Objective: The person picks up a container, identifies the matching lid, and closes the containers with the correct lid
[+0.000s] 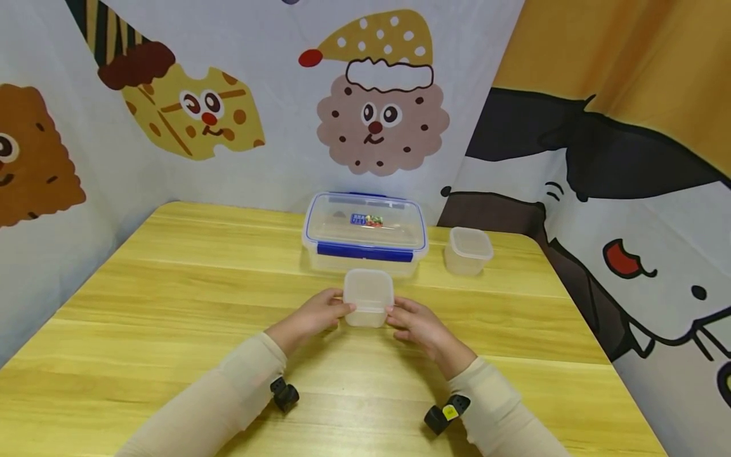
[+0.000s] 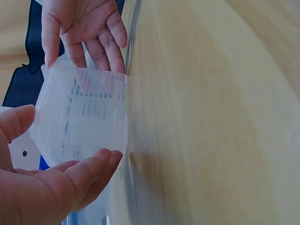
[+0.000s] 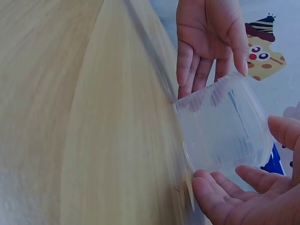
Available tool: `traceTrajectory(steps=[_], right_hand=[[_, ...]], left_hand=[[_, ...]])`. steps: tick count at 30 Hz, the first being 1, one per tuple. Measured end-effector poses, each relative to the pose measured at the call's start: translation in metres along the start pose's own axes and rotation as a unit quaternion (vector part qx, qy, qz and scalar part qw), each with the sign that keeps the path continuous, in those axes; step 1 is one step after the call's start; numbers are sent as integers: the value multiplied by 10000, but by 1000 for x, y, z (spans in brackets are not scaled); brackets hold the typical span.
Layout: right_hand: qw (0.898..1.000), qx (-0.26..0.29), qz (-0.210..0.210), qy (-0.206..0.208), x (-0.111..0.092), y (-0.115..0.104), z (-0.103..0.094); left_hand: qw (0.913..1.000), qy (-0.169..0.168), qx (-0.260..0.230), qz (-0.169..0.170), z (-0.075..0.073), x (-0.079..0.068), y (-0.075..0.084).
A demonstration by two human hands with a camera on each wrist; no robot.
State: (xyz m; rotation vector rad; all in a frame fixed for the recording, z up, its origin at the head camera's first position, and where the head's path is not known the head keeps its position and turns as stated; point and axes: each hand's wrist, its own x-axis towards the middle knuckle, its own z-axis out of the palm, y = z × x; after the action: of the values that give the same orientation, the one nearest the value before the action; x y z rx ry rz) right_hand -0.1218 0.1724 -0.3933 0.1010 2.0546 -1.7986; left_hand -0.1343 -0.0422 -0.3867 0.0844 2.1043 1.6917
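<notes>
A small translucent food container (image 1: 368, 298) with a frosted lid stands between my two hands, in front of the large box. My left hand (image 1: 320, 315) holds its left side, thumb near the lid and fingers along the wall. The right hand (image 1: 421, 326) holds the opposite side in the same manner. In the left wrist view, the container (image 2: 89, 117) shows ribbed marks through its clear wall, and the left fingers (image 2: 86, 176) lie at its near side. In the right wrist view, the right fingers (image 3: 225, 192) touch the container (image 3: 220, 131) low on its wall.
Behind stands a large clear storage box (image 1: 365, 225) with blue clips and a label on its lid. A second small lidded container (image 1: 468, 251) sits to its right. Printed curtains (image 1: 228, 184) border the wooden table (image 1: 143, 304) at the back and sides.
</notes>
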Motion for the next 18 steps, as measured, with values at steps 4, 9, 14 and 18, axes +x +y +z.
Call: traceTrajectory(steps=[4,9,14,18], right_hand=[[10000,-1,-26,3,-2,-2,1],[10000,23,-85,-14,-5,-4,4],[9999,45,-139,16,-6,-4,9],[9998,42,-177,51,-8,-6,13]], left_hand=[[10000,49,-38,50,0,-2,1],[9999,81,-135,64,-3,-7,4],[9998,48,-193,53,-7,-12,5],[9997,83,-215,73,-10,-15,4]])
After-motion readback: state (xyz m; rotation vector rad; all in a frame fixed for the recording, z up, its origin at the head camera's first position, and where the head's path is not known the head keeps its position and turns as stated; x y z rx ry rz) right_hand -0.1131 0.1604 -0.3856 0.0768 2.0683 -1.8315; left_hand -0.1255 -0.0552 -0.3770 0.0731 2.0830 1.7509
